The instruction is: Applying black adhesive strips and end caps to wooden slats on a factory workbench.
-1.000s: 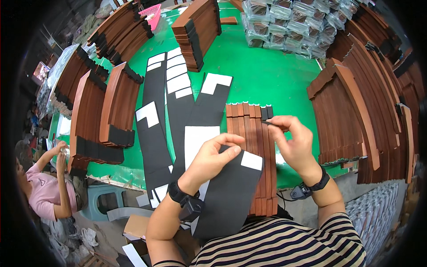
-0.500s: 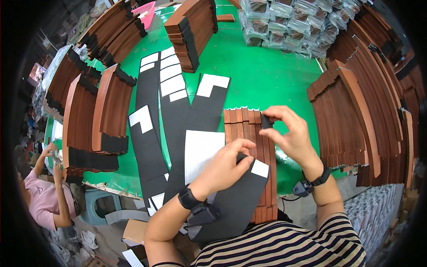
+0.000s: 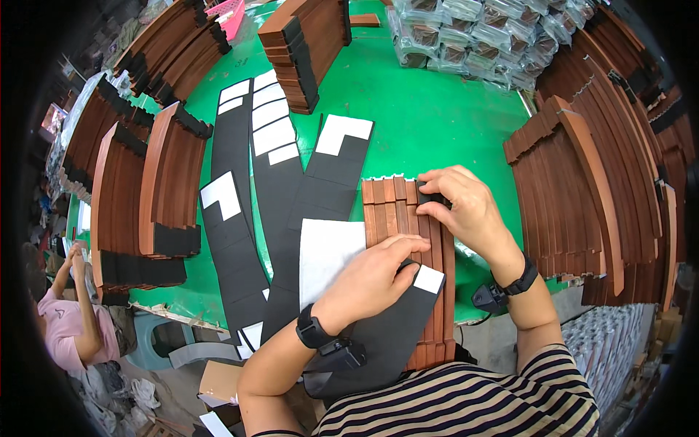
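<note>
In front of me lies a bundle of reddish-brown wooden strips point(image 3: 389, 211) side by side, running toward my body. My right hand point(image 3: 466, 211) pinches a small black foam pad point(image 3: 428, 195) between thumb and fingers, at the far end of the strips. My left hand point(image 3: 371, 280) is curled over the near part of the bundle, with the corner of a large black foam sheet point(image 3: 378, 335) between its thumb and index finger. A white patch point(image 3: 429, 278) shows at that sheet's corner. Its other fingertips are hidden. A white sheet point(image 3: 328, 251) lies beside the left hand.
More black foam sheets point(image 3: 277, 178) with white patches lie on the green table point(image 3: 408, 109). Stacks of brown strips with black ends point(image 3: 178, 175) stand left, another block point(image 3: 306, 51) behind. Plastic-wrapped pieces point(image 3: 473, 44) and more strips point(image 3: 561, 189) are right. A person in pink point(image 3: 73, 324) works at left.
My right hand has brought the black foam pad down and slightly left onto the strip ends. The left hand has shifted slightly right, its index finger stretched farther over the strips.
</note>
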Demonstrator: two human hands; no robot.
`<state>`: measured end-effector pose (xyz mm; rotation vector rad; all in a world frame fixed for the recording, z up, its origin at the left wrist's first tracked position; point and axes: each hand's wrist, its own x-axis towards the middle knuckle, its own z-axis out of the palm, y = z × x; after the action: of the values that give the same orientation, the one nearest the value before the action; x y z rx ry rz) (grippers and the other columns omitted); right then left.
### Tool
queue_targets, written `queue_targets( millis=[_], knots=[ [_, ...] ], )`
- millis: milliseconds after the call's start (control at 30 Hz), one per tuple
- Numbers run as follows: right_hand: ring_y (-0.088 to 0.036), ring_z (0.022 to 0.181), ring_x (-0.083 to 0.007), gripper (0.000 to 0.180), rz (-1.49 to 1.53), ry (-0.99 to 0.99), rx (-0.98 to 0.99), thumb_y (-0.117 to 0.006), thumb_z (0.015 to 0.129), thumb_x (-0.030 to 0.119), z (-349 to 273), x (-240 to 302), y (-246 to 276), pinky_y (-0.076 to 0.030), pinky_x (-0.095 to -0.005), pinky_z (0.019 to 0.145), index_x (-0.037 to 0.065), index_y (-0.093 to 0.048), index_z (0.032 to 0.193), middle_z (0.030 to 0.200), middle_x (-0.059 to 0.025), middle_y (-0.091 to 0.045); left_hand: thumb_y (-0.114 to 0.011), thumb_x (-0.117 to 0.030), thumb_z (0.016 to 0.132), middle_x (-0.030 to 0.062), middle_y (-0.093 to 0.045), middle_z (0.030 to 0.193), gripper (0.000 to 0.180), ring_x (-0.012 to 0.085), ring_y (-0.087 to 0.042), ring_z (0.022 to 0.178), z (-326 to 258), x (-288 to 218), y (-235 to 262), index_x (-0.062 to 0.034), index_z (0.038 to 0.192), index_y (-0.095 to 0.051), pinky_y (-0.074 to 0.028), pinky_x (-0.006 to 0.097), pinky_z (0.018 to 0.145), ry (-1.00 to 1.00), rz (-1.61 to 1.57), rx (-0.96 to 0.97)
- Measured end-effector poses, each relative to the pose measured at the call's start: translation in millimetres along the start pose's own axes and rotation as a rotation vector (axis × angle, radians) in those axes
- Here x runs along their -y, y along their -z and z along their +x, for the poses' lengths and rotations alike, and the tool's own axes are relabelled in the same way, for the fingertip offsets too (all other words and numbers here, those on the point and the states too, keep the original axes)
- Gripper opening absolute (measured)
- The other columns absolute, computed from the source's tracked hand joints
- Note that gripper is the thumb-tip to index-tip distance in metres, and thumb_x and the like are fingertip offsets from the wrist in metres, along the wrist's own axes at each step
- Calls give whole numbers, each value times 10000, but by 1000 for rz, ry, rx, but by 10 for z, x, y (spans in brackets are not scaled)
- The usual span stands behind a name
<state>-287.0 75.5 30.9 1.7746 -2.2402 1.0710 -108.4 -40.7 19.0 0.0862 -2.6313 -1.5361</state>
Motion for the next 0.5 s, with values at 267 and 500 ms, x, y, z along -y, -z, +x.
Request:
queue_targets(
  millis=[267,500],
  knots=[
    [-643,934,-301,256,-23,-40,-2,-801,690,68,-5,19,-13,-536,-390,795,11,-630,872,1003,-103,-698,-598,-58,888,120,-637,1228,324,315,-615,1123,-10,16,-7,-64,1212,-594,-497,392,952,-26,-25,-6],
    [-658,915,-293,269,-53,-21,-3,-822,677,80,1,26,-25,-541,-378,759,5,-637,858,1011,-116,-713,-595,-59,888,109,-635,1242,283,313,-614,1123,-15,33,-11,-58,1172,-596,-500,396,945,-33,-21,-4]
  ],
)
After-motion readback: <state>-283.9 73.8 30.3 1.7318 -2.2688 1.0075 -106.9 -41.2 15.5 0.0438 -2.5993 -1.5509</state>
